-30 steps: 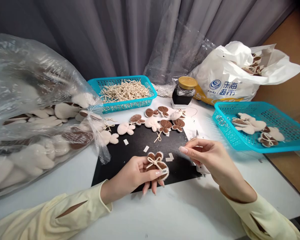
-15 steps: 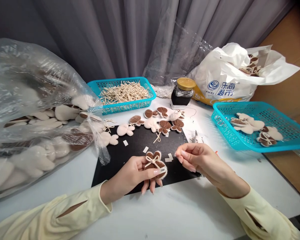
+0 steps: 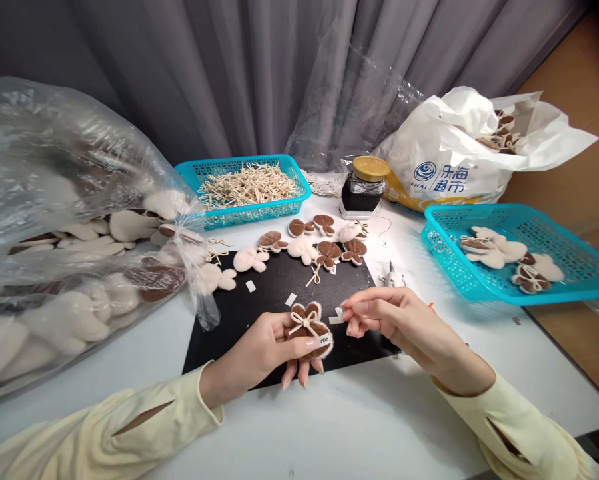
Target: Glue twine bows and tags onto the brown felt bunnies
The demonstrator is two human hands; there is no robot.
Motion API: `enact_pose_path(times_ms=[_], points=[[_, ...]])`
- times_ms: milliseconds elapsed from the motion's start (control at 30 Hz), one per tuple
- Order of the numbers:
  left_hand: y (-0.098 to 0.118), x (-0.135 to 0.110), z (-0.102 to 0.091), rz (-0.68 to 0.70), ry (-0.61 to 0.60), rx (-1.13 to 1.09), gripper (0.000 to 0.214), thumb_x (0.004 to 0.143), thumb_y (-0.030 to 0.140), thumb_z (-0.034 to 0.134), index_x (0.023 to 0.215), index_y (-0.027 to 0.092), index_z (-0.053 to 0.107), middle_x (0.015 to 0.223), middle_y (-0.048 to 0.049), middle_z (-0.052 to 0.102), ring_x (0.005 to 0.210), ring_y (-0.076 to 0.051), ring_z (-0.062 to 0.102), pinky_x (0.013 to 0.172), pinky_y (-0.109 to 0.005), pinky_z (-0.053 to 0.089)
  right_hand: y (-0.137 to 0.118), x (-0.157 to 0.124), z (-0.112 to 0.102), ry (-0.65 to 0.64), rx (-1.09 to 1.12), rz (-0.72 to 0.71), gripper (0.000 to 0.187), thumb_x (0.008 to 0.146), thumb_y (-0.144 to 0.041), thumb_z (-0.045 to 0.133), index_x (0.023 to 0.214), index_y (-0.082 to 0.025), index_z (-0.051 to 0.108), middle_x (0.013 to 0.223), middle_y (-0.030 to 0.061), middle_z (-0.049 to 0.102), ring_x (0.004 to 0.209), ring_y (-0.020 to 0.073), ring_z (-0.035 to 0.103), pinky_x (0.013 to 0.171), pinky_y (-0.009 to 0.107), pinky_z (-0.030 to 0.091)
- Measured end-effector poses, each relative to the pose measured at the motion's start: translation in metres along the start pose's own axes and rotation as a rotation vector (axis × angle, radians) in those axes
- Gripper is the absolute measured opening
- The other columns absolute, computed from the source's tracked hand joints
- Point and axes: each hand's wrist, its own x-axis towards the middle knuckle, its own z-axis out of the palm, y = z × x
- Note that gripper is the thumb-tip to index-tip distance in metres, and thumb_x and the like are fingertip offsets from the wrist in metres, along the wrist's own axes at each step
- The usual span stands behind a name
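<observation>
Left hand (image 3: pixel 262 343) gripping bunny (image 3: pixel 321 329) and label (image 3: pixel 325 339) between thumb and fingers above mat's (image 3: pixel 219 333) near edge, right hand (image 3: pixel 404 320) over its right edge, fingertips pinched together, anything between them too small to tell

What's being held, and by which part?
The left hand holds a brown plush piece by its wide lower part; whether the right hand holds anything can't be told.

Fuzzy, matt plush covers the bunny-shaped piece (image 3: pixel 319 329) at six o'clock, the black mat (image 3: pixel 274 283) looks smooth and matt, the crinkled clear bag (image 3: pixel 74 147) at nine is glossy plastic, the blue basket (image 3: pixel 452 260) at three perforated plastic, and the curtain (image 3: pixel 259 73) at twelve matt cloth.
</observation>
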Motion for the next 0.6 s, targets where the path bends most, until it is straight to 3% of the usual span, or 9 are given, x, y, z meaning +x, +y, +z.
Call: enact_pose_path(times_ms=[233,433,600], points=[[0.0008,-0.0007,-0.0001,0.008,-0.013,-0.007,0.017,0.079,0.027,0.061,0.086,0.011,0.062,0.065,-0.0029,0.066,0.044,-0.008,0.057,0.033,-0.013,0.039,0.0067,0.0021,-0.0032,-0.066,-0.019,0.006,0.015,0.077,-0.028,0.067,0.07,-0.015,0.064,0.061,-0.0017,0.06,0.047,0.0047,0.051,0.05,0.018,0.041],[0.002,-0.0008,0.0007,0.011,-0.023,-0.023,0.018,0.078,0.027,0.061,0.085,0.011,0.061,0.065,-0.0026,0.066,0.043,-0.008,0.056,0.034,-0.013,0.039,0.0078,0.0023,-0.0036,-0.146,0.04,-0.007,0.028,0.09,-0.035,0.047,0.082,-0.013,0.063,0.063,0.0015,0.062,0.045,0.0069,0.053,0.049,0.021,0.043],[0.0024,-0.0006,0.0003,0.01,-0.027,-0.021,0.018,0.078,0.027,0.061,0.086,0.011,0.062,0.065,-0.0028,0.066,0.043,-0.008,0.057,0.034,-0.013,0.039,0.0081,0.0019,-0.0017,-0.154,0.041,-0.005,0.028,0.091,-0.034,0.045,0.082,-0.014,0.063,0.065,0.0028,0.065,0.044,0.0069,0.054,0.046,0.02,0.043]])
